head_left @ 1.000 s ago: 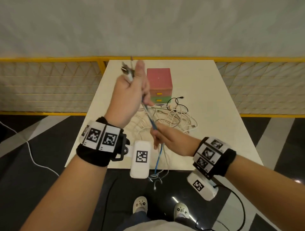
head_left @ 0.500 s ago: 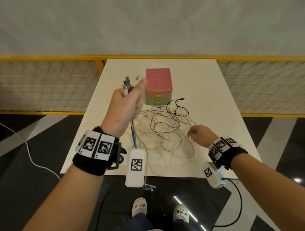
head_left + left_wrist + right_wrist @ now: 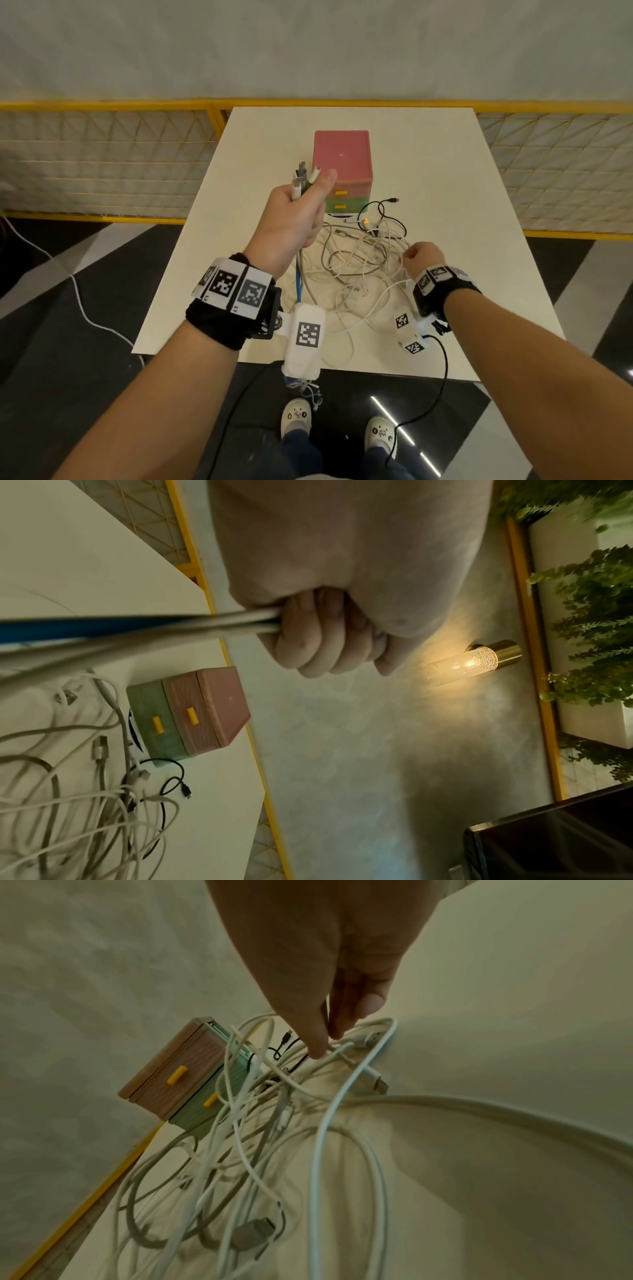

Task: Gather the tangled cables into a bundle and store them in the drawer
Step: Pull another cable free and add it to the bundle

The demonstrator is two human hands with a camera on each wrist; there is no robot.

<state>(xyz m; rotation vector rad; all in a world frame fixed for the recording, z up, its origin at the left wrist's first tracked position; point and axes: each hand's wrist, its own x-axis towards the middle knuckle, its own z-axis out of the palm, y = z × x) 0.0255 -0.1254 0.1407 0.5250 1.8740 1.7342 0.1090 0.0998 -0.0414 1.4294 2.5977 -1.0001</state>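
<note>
My left hand [image 3: 294,216] is raised above the table and grips several cable ends, whose plugs [image 3: 303,178] stick up past the thumb. From the fist a blue cable [image 3: 298,284] and grey-white ones [image 3: 137,631] hang down. The tangled cables [image 3: 356,267] lie loose on the white table [image 3: 445,171]. My right hand [image 3: 421,255] is at the tangle's right edge; its straight fingertips [image 3: 316,1053] touch a white cable. The small drawer box [image 3: 342,157], pink over green, stands behind the tangle with both drawers closed.
A thin black cable [image 3: 383,205] curls beside the green drawer [image 3: 346,205]. Some held cable ends dangle past the table's front edge [image 3: 308,390]. A yellow railing [image 3: 102,104] runs behind the table. A lit wall lamp [image 3: 479,656] shows in the left wrist view.
My right hand let go of the cables hanging from my left fist and moved right, down to the tangle's edge. My left hand sank slightly, still gripping the cable ends.
</note>
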